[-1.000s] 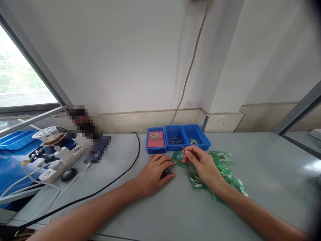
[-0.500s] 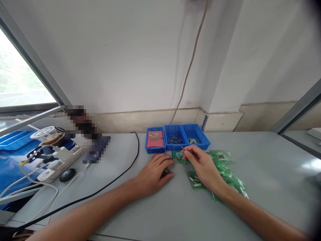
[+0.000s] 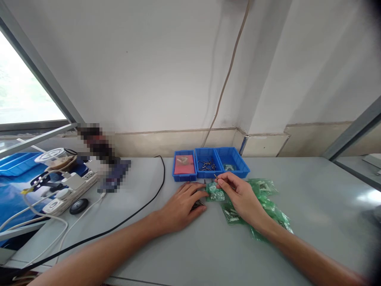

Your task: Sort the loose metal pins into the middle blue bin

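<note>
My left hand [image 3: 185,204] rests palm down on the table, its fingers curled over several small dark metal pins [image 3: 197,204] that show between thumb and forefinger. Its fingertips reach the edge of a small green plastic bag [image 3: 215,192]. My right hand [image 3: 238,193] pinches one thin metal pin [image 3: 216,176] between thumb and forefinger, just above that bag. Beneath and beside the right hand lie several green bags [image 3: 269,206] with metal parts inside. Just behind the small bag, a short dark pin [image 3: 204,182] sits on the table.
Behind my hands stand a blue bin [image 3: 185,178] with a pink sheet, another blue bin [image 3: 209,174] with loose metal pins, and a third blue bin [image 3: 235,159] holding a small bag. A black cable [image 3: 131,219] crosses the left side, near a power strip [image 3: 64,194].
The small green bag has moved slightly towards me and lies flatter beside my left fingertips. A pin behind it now shows. Both hands have stayed nearly in place.
</note>
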Demonstrator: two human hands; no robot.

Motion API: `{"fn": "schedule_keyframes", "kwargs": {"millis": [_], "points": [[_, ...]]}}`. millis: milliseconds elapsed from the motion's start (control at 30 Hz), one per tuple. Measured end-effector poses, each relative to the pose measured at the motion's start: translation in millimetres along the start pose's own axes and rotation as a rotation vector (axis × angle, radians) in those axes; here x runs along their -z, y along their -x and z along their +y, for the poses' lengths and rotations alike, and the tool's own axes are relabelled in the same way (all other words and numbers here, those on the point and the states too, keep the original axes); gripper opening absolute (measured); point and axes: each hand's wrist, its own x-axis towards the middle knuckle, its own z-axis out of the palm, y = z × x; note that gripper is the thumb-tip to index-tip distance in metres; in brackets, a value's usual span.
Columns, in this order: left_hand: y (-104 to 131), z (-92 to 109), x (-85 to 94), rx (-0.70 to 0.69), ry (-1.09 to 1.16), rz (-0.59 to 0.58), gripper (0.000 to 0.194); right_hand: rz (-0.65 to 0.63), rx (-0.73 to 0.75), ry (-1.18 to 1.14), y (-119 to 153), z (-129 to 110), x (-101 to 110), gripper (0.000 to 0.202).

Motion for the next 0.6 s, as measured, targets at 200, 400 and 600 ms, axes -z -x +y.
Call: {"fn": "schedule_keyframes", "kwargs": {"millis": [200, 400, 600], "points": [[-2.3, 1.4, 3.8, 0.001, -0.035, 0.001, 0.057, 0.130, 0.026, 0.187, -3.7, -9.0, 16.5, 0.027], [-13.2, 2.6, 5.4, -0.063, -0.139, -0.080, 0.069, 0.200, 0.003, 0.262, -9.0, -7.4, 30.1, 0.027], [-18.3, 3.7, 1.2, -0.065, -0.186, -0.122, 0.074, 0.164, 0.024, 0.326, -9.0, -3.9, 28.5, 0.024]]}}
